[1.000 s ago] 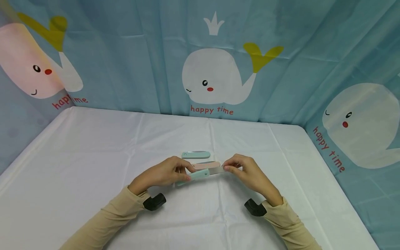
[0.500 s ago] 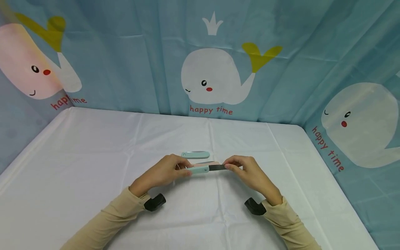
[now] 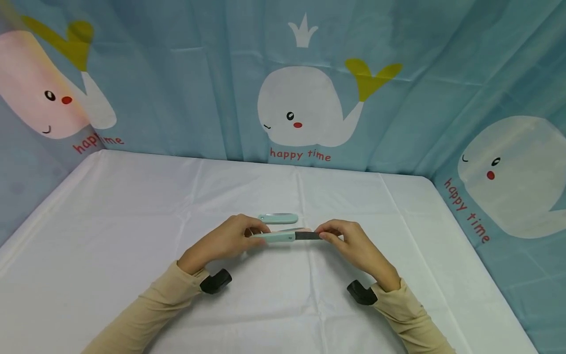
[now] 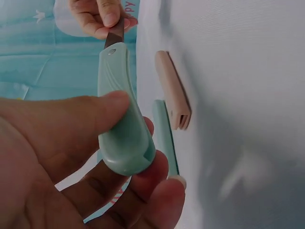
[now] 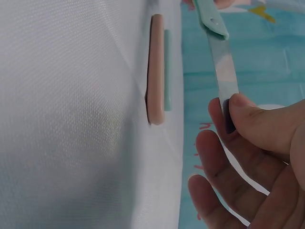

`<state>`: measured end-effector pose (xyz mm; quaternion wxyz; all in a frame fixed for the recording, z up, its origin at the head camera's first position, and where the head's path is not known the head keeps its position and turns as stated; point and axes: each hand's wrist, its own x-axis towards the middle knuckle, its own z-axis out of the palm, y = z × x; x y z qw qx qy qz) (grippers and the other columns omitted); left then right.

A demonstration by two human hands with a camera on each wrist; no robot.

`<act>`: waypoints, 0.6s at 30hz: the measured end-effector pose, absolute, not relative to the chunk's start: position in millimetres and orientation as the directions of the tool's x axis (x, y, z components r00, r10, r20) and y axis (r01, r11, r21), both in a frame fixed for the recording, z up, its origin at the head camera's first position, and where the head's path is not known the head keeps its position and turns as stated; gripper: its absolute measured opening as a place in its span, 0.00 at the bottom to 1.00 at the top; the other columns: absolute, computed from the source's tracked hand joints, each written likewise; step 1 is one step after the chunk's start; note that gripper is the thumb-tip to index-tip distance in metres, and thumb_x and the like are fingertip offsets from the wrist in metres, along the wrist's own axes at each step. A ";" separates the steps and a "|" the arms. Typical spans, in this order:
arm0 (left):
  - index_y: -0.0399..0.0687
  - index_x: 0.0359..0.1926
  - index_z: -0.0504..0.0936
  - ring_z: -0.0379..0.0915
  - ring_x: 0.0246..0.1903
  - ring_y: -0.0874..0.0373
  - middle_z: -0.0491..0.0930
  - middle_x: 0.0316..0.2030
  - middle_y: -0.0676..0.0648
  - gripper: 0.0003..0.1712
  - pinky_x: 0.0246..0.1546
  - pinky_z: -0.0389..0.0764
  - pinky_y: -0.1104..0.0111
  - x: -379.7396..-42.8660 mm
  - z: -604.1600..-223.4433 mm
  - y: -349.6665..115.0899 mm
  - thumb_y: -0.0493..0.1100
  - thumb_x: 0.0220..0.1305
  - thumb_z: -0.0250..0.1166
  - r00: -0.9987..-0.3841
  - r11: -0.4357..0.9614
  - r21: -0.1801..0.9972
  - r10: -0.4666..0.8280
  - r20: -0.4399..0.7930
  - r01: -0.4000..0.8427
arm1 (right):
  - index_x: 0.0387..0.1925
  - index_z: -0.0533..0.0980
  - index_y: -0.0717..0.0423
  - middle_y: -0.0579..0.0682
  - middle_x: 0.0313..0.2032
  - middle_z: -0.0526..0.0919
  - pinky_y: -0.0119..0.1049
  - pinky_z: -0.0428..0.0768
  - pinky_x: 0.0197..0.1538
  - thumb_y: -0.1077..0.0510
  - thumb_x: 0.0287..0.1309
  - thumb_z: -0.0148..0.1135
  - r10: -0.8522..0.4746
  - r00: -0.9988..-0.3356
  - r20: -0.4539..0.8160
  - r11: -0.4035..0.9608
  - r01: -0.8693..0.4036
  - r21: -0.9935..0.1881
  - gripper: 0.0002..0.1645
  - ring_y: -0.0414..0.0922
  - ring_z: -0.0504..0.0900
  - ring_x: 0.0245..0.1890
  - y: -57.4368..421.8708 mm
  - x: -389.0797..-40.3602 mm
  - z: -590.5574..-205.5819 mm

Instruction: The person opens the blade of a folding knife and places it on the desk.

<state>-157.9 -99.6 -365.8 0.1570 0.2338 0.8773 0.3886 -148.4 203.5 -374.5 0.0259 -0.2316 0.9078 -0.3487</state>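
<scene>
My left hand [image 3: 227,238] holds the mint handle of an unfolded folding knife [image 3: 278,237], thumb on top and fingers beneath in the left wrist view. At the other end, my right hand [image 3: 351,243] pinches the tip of its blade [image 5: 225,67] between thumb and index finger. The knife is raised above the table, stretched level between both hands. Behind it lies a pink folding knife [image 4: 171,88], folded and mostly hidden in the head view. A second mint folding knife [image 3: 279,219] lies folded farther back.
A white cloth [image 3: 132,206] with creases covers the table. Blue curtains [image 3: 177,98] printed with whales hang along the back and sides. A black wrist camera [image 3: 215,281] sits at the left cuff, another wrist camera [image 3: 361,293] at the right.
The held knife has risen away from me and turned from slanted to level. Its blade has gone from bright to dark. My left hand shifted slightly up and left; my right barely moved.
</scene>
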 end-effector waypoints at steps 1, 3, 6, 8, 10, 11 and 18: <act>0.43 0.47 0.85 0.71 0.28 0.62 0.84 0.33 0.51 0.11 0.30 0.72 0.73 -158.1 -365.0 -100.9 0.38 0.64 0.67 -0.838 0.584 0.755 0.539 -0.085 0.299 | 0.43 0.84 0.53 0.46 0.41 0.88 0.33 0.79 0.44 0.60 0.65 0.63 -0.442 -0.889 0.121 0.648 -0.409 -0.643 0.08 0.40 0.82 0.39 203.3 -148.6 -374.4; 0.42 0.48 0.85 0.70 0.28 0.62 0.83 0.31 0.50 0.11 0.30 0.72 0.74 -158.6 -363.5 -102.7 0.37 0.64 0.66 -0.828 0.573 0.756 0.556 -0.075 0.317 | 0.43 0.84 0.54 0.46 0.42 0.88 0.34 0.79 0.44 0.61 0.65 0.63 -0.450 -0.883 0.134 0.643 -0.425 -0.637 0.08 0.40 0.82 0.40 202.8 -148.7 -374.5; 0.41 0.48 0.85 0.69 0.26 0.62 0.82 0.28 0.48 0.11 0.30 0.71 0.74 -158.9 -361.4 -104.5 0.36 0.64 0.66 -0.812 0.561 0.758 0.579 -0.073 0.332 | 0.43 0.84 0.55 0.47 0.41 0.88 0.33 0.79 0.44 0.62 0.64 0.63 -0.458 -0.874 0.160 0.636 -0.449 -0.628 0.08 0.40 0.82 0.39 201.8 -148.7 -374.8; 0.41 0.47 0.85 0.68 0.26 0.62 0.81 0.27 0.47 0.11 0.29 0.70 0.74 -159.1 -359.7 -105.6 0.36 0.64 0.66 -0.803 0.557 0.760 0.591 -0.080 0.334 | 0.42 0.84 0.55 0.46 0.41 0.88 0.33 0.80 0.44 0.63 0.63 0.63 -0.465 -0.867 0.181 0.631 -0.468 -0.619 0.08 0.39 0.82 0.39 200.3 -148.9 -374.3; 0.41 0.47 0.85 0.67 0.25 0.62 0.81 0.26 0.46 0.11 0.28 0.70 0.73 -159.3 -357.8 -107.1 0.36 0.65 0.66 -0.795 0.558 0.760 0.599 -0.090 0.334 | 0.42 0.84 0.54 0.45 0.40 0.88 0.34 0.79 0.45 0.63 0.63 0.64 -0.473 -0.858 0.201 0.628 -0.488 -0.606 0.08 0.39 0.82 0.39 198.4 -149.4 -373.3; 0.41 0.48 0.85 0.66 0.25 0.62 0.81 0.26 0.45 0.11 0.28 0.70 0.73 -159.4 -356.9 -108.0 0.37 0.65 0.66 -0.792 0.559 0.759 0.603 -0.097 0.334 | 0.42 0.84 0.54 0.45 0.40 0.88 0.35 0.79 0.46 0.63 0.62 0.64 -0.479 -0.852 0.210 0.627 -0.500 -0.597 0.07 0.39 0.81 0.39 197.3 -149.8 -372.7; 0.44 0.45 0.86 0.69 0.27 0.62 0.81 0.28 0.50 0.09 0.30 0.71 0.73 -163.8 -349.8 -109.7 0.37 0.63 0.68 -0.796 0.564 0.739 0.602 -0.063 0.369 | 0.42 0.84 0.56 0.47 0.38 0.87 0.33 0.79 0.43 0.64 0.63 0.63 -0.465 -0.847 0.259 0.618 -0.520 -0.590 0.07 0.40 0.80 0.38 193.8 -157.8 -367.6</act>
